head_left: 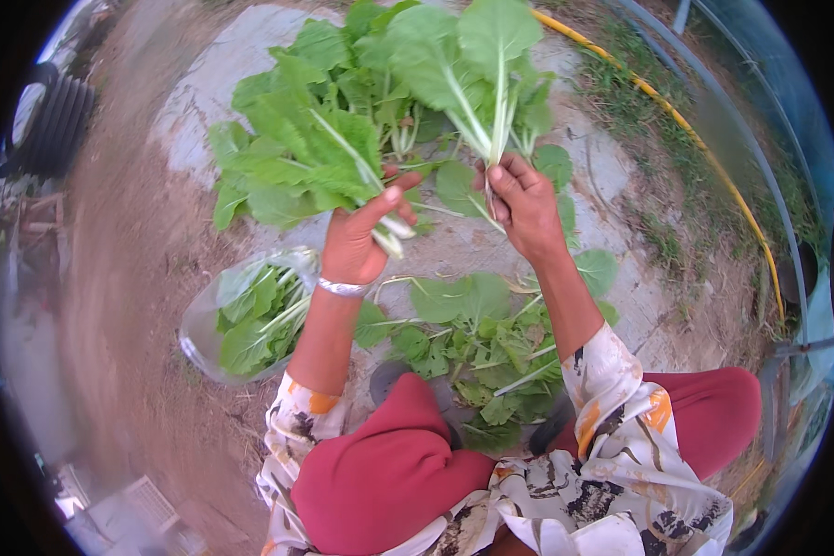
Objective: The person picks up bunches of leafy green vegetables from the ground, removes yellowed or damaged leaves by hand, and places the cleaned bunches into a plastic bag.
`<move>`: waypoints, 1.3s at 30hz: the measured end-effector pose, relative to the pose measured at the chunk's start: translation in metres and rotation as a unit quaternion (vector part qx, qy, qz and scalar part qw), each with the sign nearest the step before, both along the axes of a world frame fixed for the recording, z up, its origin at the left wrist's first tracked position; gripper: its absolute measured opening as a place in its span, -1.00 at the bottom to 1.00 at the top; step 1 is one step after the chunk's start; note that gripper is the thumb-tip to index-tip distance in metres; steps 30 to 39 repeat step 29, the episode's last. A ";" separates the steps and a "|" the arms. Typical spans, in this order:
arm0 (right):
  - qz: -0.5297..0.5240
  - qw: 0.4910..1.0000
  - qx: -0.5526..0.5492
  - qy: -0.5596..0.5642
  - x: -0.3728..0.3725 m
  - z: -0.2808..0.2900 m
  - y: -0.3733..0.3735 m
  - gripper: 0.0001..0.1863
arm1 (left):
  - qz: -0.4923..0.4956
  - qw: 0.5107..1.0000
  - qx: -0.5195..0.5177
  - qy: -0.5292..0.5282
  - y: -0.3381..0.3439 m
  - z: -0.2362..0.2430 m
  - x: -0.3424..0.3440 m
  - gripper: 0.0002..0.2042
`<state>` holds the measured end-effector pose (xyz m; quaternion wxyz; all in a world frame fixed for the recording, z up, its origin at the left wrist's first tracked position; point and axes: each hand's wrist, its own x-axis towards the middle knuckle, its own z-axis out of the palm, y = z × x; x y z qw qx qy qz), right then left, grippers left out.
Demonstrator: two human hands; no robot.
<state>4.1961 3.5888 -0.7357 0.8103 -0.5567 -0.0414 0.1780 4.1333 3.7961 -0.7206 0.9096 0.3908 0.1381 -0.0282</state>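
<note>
My left hand (pixel 366 227) is closed around a bunch of leafy greens (pixel 296 153), their pale cut stems poking out below the thumb. In my right hand (pixel 524 204) I grip a leafy green plant (pixel 496 79) by its base, with its white stalks and broad leaves pointing away from me. Beyond both hands lies a pile of greens (pixel 357 56), partly hidden by what I hold. Loose leaves (pixel 491 343) are heaped close to my feet. Left of my left forearm, a clear plastic bag (pixel 199 320) holds more greens.
Under the greens is a pale grey sheet (pixel 204 102) on bare brown soil (pixel 139 306). A yellow hose (pixel 704 139) curves along the right, by grass and a blue net (pixel 797 65). A black ribbed object (pixel 60 116) stands far left. My knees flank the leaf heap.
</note>
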 end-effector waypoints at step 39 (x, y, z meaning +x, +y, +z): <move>0.088 0.912 -0.342 -0.208 -0.010 0.028 0.020 -0.68 | 0.229 0.969 0.092 -0.010 0.010 -0.002 0.005 -0.78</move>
